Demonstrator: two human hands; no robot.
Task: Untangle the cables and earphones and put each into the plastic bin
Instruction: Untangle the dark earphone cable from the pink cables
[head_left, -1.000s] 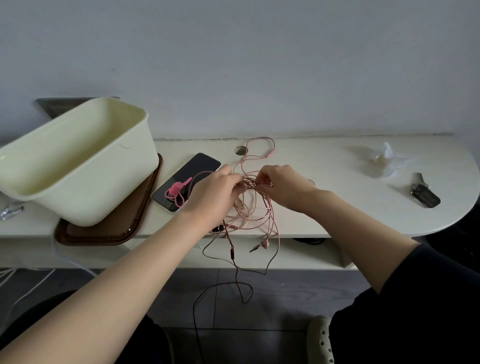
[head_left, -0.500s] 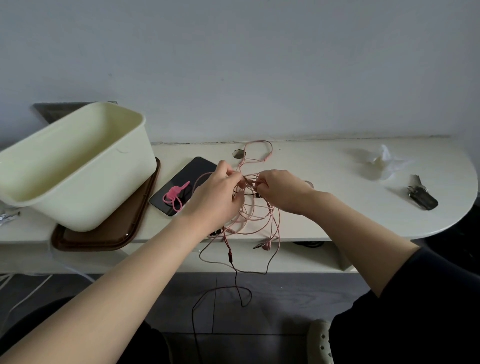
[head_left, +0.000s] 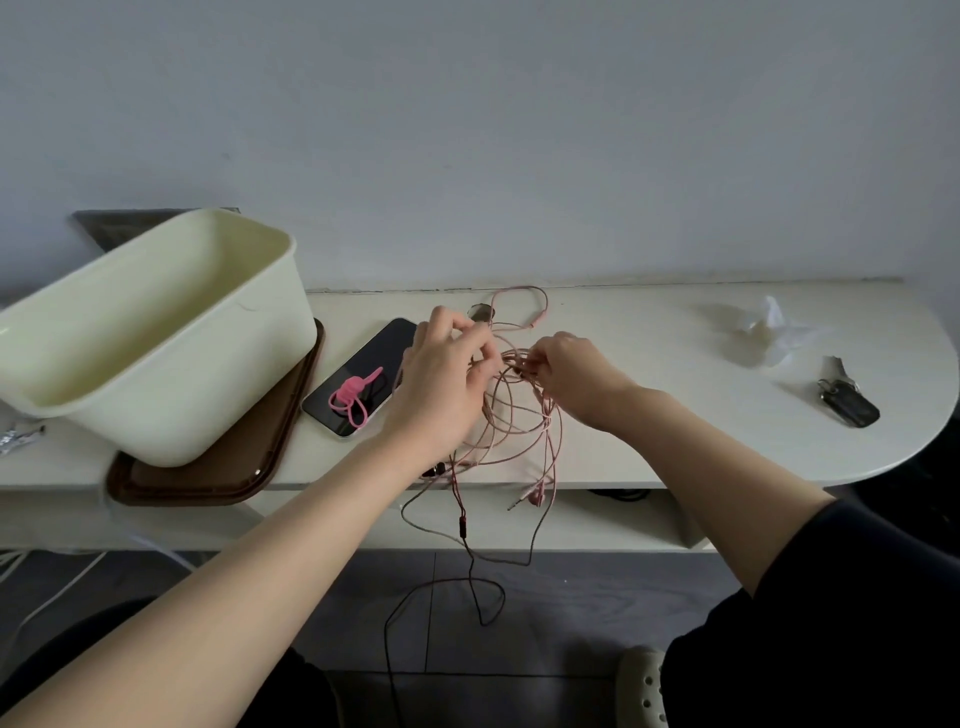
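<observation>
The left hand (head_left: 441, 382) and right hand (head_left: 577, 379) — both pinch the cable tangle (head_left: 511, 359).

1. The single camera sat on the person's head and looked forward and down over both forearms.
2. It was near: the left hand (head_left: 441, 379) and the right hand (head_left: 576, 379), holding the cables (head_left: 514, 364), filled mid-frame.
3. Its wide lens took in the table (head_left: 649, 415) from the bin (head_left: 208, 395) to the keys (head_left: 847, 402), with the wall (head_left: 519, 130) above and the floor (head_left: 571, 597) below.

Two hands (head_left: 441, 384) (head_left: 576, 379); one bin (head_left: 171, 374); one phone (head_left: 375, 353); one cable tangle (head_left: 511, 434)
</observation>
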